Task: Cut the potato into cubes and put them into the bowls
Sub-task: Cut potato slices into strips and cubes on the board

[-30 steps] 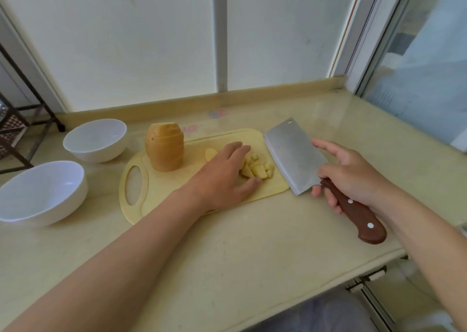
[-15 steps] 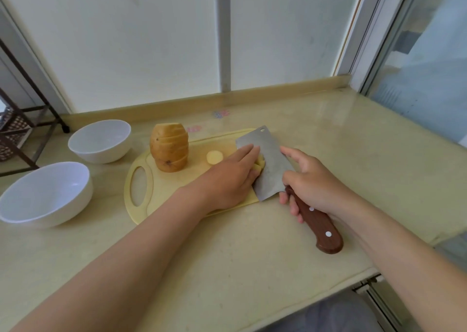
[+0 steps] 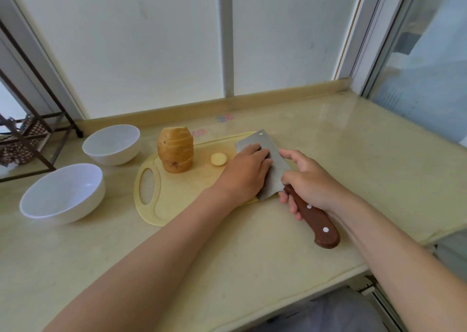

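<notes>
At frame centre, the left hand (image 3: 246, 172) lies on the cutting board (image 3: 177, 192), its fingers pressed together and flat against the cleaver (image 3: 275, 165). The right hand (image 3: 310, 182) curls round the wooden handle (image 3: 316, 218), thumb on the blade. Any cubes under the left hand are hidden. The sliced potato (image 3: 176, 150) stands on the board's left, with a potato end piece (image 3: 218, 159) beside it. Two white bowls (image 3: 112, 143) sit at left.
</notes>
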`<action>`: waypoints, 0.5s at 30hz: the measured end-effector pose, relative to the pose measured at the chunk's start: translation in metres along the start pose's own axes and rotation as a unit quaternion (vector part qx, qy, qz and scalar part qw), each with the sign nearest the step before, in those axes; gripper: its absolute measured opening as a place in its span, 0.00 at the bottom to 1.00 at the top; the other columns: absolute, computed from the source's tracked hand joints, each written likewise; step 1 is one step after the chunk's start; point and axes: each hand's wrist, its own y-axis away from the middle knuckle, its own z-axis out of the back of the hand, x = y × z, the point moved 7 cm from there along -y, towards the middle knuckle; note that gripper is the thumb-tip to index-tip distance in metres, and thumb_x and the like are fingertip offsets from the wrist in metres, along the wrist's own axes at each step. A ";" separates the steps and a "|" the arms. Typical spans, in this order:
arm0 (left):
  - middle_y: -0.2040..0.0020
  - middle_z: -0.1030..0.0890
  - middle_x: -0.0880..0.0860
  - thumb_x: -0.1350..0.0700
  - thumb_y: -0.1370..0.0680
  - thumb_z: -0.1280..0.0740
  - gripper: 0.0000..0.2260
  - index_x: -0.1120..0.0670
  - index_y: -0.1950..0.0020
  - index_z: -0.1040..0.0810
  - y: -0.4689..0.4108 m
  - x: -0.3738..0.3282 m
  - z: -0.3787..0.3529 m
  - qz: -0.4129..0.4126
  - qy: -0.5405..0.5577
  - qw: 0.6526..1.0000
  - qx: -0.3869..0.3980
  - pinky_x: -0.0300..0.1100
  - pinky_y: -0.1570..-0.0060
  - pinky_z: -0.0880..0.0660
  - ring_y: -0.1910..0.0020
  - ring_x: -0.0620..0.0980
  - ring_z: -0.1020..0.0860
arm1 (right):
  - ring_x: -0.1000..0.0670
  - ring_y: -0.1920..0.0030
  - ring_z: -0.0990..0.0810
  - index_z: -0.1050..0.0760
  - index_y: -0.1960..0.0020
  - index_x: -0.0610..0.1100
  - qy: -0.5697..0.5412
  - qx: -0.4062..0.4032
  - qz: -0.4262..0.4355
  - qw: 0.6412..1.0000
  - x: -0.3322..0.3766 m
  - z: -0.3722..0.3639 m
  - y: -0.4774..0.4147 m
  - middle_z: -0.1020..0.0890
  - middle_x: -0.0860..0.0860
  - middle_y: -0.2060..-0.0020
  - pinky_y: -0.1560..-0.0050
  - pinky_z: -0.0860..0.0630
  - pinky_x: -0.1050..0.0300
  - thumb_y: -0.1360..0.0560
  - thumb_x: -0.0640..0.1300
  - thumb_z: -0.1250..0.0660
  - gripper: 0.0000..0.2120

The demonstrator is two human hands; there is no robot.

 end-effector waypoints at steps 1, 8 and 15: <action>0.46 0.24 0.56 0.55 0.17 0.43 0.12 0.60 0.43 0.24 -0.001 0.000 0.001 0.002 0.002 1.000 -0.009 0.46 0.48 0.31 0.48 0.53 0.27 | 0.45 0.79 0.27 0.39 0.22 0.55 -0.007 0.001 0.001 1.000 0.000 0.001 0.000 0.22 0.42 0.71 0.77 0.28 0.58 0.20 0.33 0.44 0.31; 0.57 0.24 0.54 0.57 0.19 0.42 0.12 0.60 0.57 0.23 -0.011 -0.009 0.006 -0.004 -0.011 0.999 -0.038 0.49 0.58 0.28 0.58 0.54 0.26 | 0.46 0.80 0.28 0.34 0.29 0.56 -0.062 -0.008 0.012 0.998 0.001 0.009 0.003 0.22 0.42 0.73 0.78 0.29 0.58 0.20 0.31 0.43 0.26; 0.60 0.21 0.54 0.59 0.21 0.41 0.12 0.55 0.64 0.28 -0.023 -0.016 0.006 0.027 -0.034 0.999 0.002 0.46 0.59 0.31 0.59 0.55 0.26 | 0.48 0.81 0.28 0.32 0.30 0.53 -0.120 -0.001 -0.005 0.993 0.001 0.016 0.002 0.22 0.43 0.74 0.80 0.30 0.60 0.19 0.31 0.42 0.23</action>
